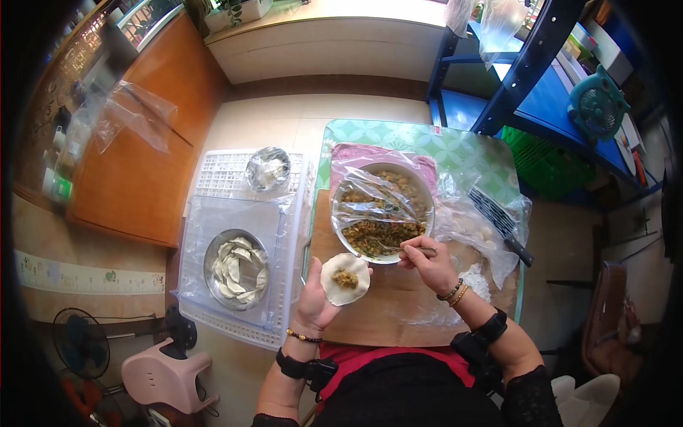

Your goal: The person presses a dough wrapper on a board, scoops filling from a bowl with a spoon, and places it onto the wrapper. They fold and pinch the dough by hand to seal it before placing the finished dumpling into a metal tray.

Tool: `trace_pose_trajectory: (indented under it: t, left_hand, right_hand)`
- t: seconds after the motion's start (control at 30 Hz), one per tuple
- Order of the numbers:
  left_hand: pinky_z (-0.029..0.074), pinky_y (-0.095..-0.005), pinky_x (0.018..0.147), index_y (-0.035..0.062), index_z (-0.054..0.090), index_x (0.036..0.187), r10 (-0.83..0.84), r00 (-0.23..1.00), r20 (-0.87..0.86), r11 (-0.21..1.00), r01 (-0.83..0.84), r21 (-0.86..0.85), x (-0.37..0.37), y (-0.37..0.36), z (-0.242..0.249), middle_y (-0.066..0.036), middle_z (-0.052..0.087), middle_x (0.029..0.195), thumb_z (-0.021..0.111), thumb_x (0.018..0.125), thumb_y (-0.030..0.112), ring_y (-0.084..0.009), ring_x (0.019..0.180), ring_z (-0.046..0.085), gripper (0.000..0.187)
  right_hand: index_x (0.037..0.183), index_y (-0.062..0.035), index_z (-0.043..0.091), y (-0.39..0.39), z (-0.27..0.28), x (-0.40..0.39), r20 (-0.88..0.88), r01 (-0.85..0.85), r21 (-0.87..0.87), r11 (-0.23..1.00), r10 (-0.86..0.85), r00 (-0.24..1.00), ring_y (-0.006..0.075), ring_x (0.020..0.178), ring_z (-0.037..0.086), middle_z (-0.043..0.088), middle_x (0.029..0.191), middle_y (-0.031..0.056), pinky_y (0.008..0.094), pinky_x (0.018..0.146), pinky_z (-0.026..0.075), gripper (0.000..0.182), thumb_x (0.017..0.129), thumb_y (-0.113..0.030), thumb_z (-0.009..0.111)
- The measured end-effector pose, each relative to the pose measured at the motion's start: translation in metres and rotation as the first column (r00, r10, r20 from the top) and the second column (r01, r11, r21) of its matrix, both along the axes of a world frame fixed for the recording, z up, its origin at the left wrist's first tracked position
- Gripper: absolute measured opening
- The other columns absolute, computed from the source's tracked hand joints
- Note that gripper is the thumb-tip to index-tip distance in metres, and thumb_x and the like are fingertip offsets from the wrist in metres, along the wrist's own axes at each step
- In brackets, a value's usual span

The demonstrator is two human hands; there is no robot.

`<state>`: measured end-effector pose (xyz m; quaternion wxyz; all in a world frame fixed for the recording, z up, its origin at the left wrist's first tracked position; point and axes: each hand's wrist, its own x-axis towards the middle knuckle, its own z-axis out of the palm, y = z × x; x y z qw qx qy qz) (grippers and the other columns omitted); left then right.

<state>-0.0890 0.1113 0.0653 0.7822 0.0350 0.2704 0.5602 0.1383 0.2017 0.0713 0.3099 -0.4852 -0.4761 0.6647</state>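
Observation:
My left hand [313, 304] holds a round dumpling wrapper [331, 290] on its palm and fingers, with a small mound of chopped filling [346, 278] at the wrapper's centre. In my right hand [435, 269] is a metal spoon [390, 248], gripped by its handle. The spoon's head dips into the filling near the front edge of a large bowl [431, 206]. Clear plastic film [370, 191] lies over part of that bowl. Just left of my left hand, a round metal plate [208, 269] carries several folded dumplings [240, 269].
A black-handled cleaver [498, 217] lies on plastic to the bowl's right, near white flour [475, 283] on the wooden board [370, 320]. A smaller film-covered bowl [267, 169] stands on the white rack [220, 171]. A pink stool [167, 373] and a fan [80, 343] are lower left.

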Motion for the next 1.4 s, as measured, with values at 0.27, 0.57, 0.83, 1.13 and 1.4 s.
trace_pose_trajectory:
  t: [0.27,0.57,0.83,1.13,1.4]
  left_hand:
    - [0.037,-0.0469,0.109,-0.0066,0.036,0.139,0.012,1.0,-0.024,1.0,-0.012,-0.001,0.0,0.001,0.001,-0.026,0.045,0.138,0.018,0.099,0.059,-0.0389,0.127,0.047,0.078]
    - [0.036,-0.0467,0.109,-0.007,0.036,0.138,0.003,1.0,-0.019,1.0,-0.002,0.013,0.001,0.003,0.001,-0.026,0.045,0.138,0.019,0.099,0.059,-0.0391,0.128,0.046,0.079]
    - [0.037,-0.0471,0.109,-0.0072,0.036,0.138,0.013,1.0,-0.006,1.0,-0.013,0.0,0.005,0.006,0.002,-0.026,0.046,0.137,0.02,0.1,0.058,-0.0394,0.127,0.046,0.077]
    - [0.036,-0.0482,0.11,-0.0055,0.035,0.14,-0.03,0.999,-0.027,1.0,0.03,0.008,0.018,0.01,0.008,-0.028,0.044,0.138,0.019,0.099,0.059,-0.041,0.129,0.044,0.078]
    - [0.035,-0.0486,0.11,-0.004,0.035,0.14,-0.064,0.997,0.036,0.997,0.063,0.044,0.024,0.007,0.011,-0.027,0.044,0.138,0.018,0.099,0.059,-0.0411,0.129,0.043,0.077]
  right_hand:
    - [0.106,0.0027,0.061,0.002,-0.002,0.001,-0.03,0.035,-0.084,0.996,-0.038,0.999,0.0175,0.076,0.068,0.068,0.088,0.0105,0.0282,0.068,0.056,0.021,0.097,-0.016,0.056]
    - [0.105,0.0009,0.06,0.003,-0.006,0.012,-0.154,0.114,-0.248,0.962,-0.156,0.976,0.017,0.076,0.068,0.067,0.088,0.009,0.0279,0.067,0.056,0.021,0.097,-0.017,0.055]
    - [0.106,0.0005,0.059,-0.003,0.013,0.023,-0.244,0.12,-0.26,0.958,-0.186,0.952,0.0177,0.076,0.068,0.066,0.088,0.0091,0.0281,0.069,0.055,0.022,0.098,-0.019,0.055]
    - [0.104,0.0011,0.063,-0.04,0.069,0.013,0.074,-0.144,0.416,0.898,0.125,0.989,0.0225,0.078,0.069,0.068,0.087,0.0122,0.0304,0.069,0.055,0.015,0.09,-0.004,0.062]
    - [0.099,-0.0022,0.065,-0.05,0.078,0.007,0.384,-0.413,0.765,0.494,0.164,0.909,0.0277,0.077,0.067,0.067,0.086,0.0125,0.0347,0.064,0.054,0.02,0.08,0.0,0.069]
